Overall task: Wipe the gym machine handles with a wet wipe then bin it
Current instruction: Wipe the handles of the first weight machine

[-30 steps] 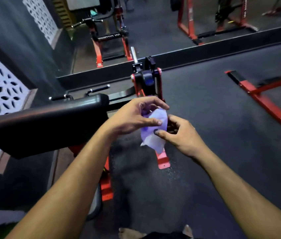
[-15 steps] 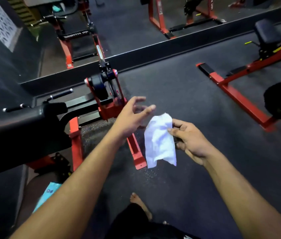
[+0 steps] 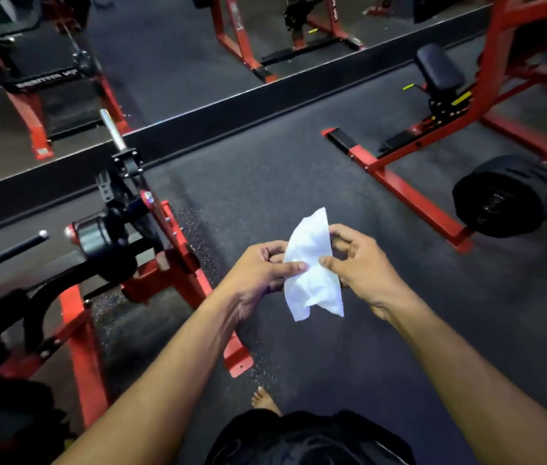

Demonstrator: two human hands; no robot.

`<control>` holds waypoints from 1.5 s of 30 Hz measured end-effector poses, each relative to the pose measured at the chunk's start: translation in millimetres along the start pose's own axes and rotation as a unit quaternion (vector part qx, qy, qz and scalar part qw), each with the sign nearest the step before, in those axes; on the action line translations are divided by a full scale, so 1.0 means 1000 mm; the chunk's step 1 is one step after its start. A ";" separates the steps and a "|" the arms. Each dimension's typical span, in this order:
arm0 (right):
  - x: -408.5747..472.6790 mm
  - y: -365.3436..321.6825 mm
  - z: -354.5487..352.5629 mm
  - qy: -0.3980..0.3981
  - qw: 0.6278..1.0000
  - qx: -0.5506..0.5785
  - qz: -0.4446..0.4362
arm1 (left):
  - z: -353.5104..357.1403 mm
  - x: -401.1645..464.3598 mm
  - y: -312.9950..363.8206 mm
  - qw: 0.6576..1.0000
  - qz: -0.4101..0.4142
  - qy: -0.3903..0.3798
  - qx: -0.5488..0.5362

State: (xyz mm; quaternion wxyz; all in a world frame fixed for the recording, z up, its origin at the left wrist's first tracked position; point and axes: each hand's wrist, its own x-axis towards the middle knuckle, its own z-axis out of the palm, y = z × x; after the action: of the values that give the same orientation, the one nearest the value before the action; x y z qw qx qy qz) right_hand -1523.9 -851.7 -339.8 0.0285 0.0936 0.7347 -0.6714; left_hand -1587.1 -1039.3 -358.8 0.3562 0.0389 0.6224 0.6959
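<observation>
While my left hand (image 3: 258, 273) pinches one edge of the crumpled white wet wipe (image 3: 312, 263), my right hand (image 3: 359, 266) pinches the opposite edge, so the wipe hangs between them above the dark rubber floor (image 3: 298, 162). To my left stands the red-and-black steel gym machine (image 3: 151, 250), its black bar handle (image 3: 17, 248) well apart from the wipe. A black weight plate (image 3: 506, 199) sits to the right.
</observation>
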 end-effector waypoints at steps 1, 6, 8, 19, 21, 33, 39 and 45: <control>0.012 -0.001 -0.003 0.010 1.000 -0.009 -0.005 | -0.005 0.013 0.007 1.000 0.006 0.000 0.015; 0.069 -0.007 -0.018 0.065 0.989 -0.110 -0.070 | -0.014 0.069 0.035 0.997 0.054 0.002 0.050; 0.093 -0.009 -0.028 0.065 0.980 -0.145 -0.119 | -0.014 0.093 0.044 0.995 0.069 -0.013 0.073; 0.284 -0.019 -0.108 0.050 0.987 -0.086 -0.129 | -0.036 0.254 0.123 0.988 0.113 -0.036 0.103; 0.320 -0.023 -0.117 0.039 0.989 -0.066 -0.129 | -0.042 0.279 0.142 0.982 0.130 -0.035 0.131; 0.497 -0.063 -0.105 -0.194 0.979 0.041 0.055 | -0.118 0.398 0.214 0.965 0.178 0.124 0.144; 0.605 -0.085 -0.068 -0.150 0.986 -0.071 0.001 | -0.175 0.460 0.255 0.968 0.145 0.199 0.050; 0.692 -0.116 -0.042 -0.159 0.987 -0.036 0.008 | -0.237 0.514 0.297 0.964 0.171 0.195 0.060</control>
State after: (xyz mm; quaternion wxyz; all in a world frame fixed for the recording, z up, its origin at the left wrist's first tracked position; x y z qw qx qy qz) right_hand -2219.2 -750.7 -337.6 0.1536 -0.0096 0.7437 -0.6506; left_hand -2219.7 -949.6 -345.5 0.1006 0.0301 0.7045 0.7019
